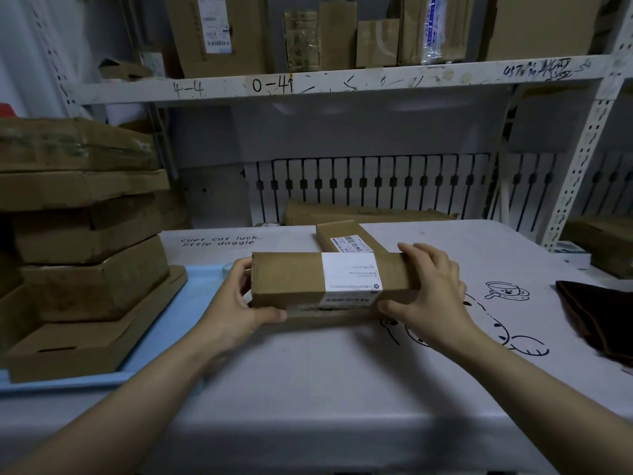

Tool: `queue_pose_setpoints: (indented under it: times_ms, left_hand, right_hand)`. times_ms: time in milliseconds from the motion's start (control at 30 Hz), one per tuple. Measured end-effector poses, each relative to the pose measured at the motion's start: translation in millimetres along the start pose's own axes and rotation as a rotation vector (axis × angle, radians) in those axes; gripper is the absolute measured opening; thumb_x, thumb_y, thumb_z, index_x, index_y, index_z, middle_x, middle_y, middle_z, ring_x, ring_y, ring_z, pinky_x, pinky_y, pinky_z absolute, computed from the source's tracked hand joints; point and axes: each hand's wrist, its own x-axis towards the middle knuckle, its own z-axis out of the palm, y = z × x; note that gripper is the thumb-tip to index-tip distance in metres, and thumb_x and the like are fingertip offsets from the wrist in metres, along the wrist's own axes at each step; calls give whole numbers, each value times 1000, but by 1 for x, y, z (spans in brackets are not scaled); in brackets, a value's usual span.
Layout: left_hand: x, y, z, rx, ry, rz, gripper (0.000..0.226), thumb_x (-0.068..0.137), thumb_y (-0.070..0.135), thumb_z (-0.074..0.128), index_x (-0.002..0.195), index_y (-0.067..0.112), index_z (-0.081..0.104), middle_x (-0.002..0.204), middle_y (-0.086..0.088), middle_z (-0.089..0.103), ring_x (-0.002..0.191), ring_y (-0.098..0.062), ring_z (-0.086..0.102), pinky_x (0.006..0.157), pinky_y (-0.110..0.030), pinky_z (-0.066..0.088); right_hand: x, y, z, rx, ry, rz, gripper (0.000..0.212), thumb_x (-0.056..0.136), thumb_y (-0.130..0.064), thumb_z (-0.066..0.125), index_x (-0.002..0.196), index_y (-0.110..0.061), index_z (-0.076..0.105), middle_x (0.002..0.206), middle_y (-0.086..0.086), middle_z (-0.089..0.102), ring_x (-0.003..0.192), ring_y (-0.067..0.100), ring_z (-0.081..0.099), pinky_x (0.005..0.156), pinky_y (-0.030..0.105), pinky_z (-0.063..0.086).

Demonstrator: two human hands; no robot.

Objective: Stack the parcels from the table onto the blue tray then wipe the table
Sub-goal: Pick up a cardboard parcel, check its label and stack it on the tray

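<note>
Clearly the stacking was under way: both hands gripped a long parcel [330, 281] by its ends, the left hand [239, 303] and right hand [433, 293] each curled round it, just above the table [308, 378]. It may have rested on something flat beneath; the shadow made that hard to tell. Next it wanted carrying left to the blue tray [164, 337], where a stack [85, 269] of boxes stood tall and crowded the landing. A smaller parcel [349, 238] waited behind, and a dark cloth [599, 317] lay at the right.
</note>
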Motion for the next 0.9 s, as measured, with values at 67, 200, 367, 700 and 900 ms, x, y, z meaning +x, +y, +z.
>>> queue_pose_setpoints:
  times_ms: [67,200,367,700,900]
  left_hand:
    - [-1,1,1,-1,1,7,76,68,-10,80,126,28,47,124,5,59,119,-9,52,87,-18,45]
    - [-2,4,4,24,-8,31,76,69,-6,82,125,31,47,126,8,57,120,-6,51,80,-8,44]
    - [2,13,1,15,46,68,80,70,2,84,125,46,47,128,16,56,124,-4,49,87,-11,44]
    - [-1,7,24,-492,39,-383,95,61,37,87,141,6,47,113,-2,60,112,-25,59,85,-35,48]
    - [-6,19,41,-578,-108,-420,47,79,22,71,119,-3,65,116,-19,70,103,-29,68,94,-43,54]
  right_hand:
    - [0,-1,-1,-55,3,-6,92,65,-33,86,146,-29,41,151,-1,33,138,20,22,106,37,18]
    - [-3,-4,-1,-111,-7,-105,93,60,-45,75,146,-29,42,148,-3,39,140,18,23,109,36,13]
    - [4,-9,-7,-48,-84,-129,80,62,-50,78,136,-38,49,123,-8,48,119,13,33,96,30,17]
    - [2,-36,-14,645,-203,300,45,74,-51,79,112,-31,67,103,-4,66,91,11,65,70,29,53]
    - [-5,-39,-11,751,-308,441,37,85,-57,66,100,-24,75,94,0,78,80,15,73,62,28,53]
